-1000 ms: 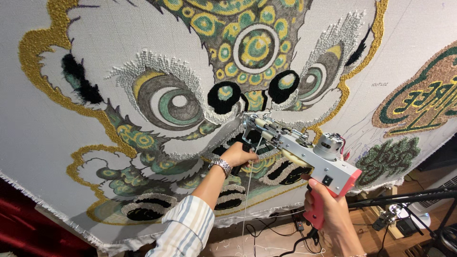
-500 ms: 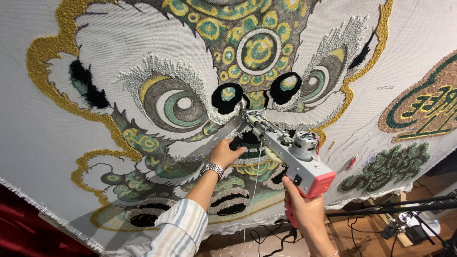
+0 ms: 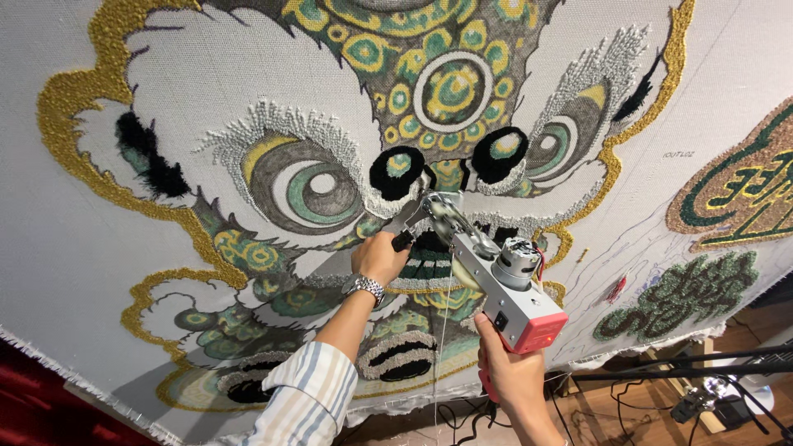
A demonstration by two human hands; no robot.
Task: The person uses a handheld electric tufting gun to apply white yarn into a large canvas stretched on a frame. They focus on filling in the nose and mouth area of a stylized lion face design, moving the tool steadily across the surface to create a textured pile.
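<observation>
- Right hand [image 3: 505, 372] clenched round the red grip of the tufting gun [image 3: 487, 272], down below the cloth.
- Left hand [image 3: 378, 256], watch [image 3: 363, 287] on the wrist, wraps the gun's black front handle.
- Gun's tip presses the stretched cloth [image 3: 74, 239], just under the lion face's black nose patches.

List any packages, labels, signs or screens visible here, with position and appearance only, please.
No packages or screens show.
Tufted emblem: right edge of the stretched cloth, rounded, gold border, dark green field with gold characters.
Small ink note: on bare cloth, upper right, too small to read.
Small dark switch: on the grey-and-red tufting gun held by both hands, unmarked as far as visible.
</observation>
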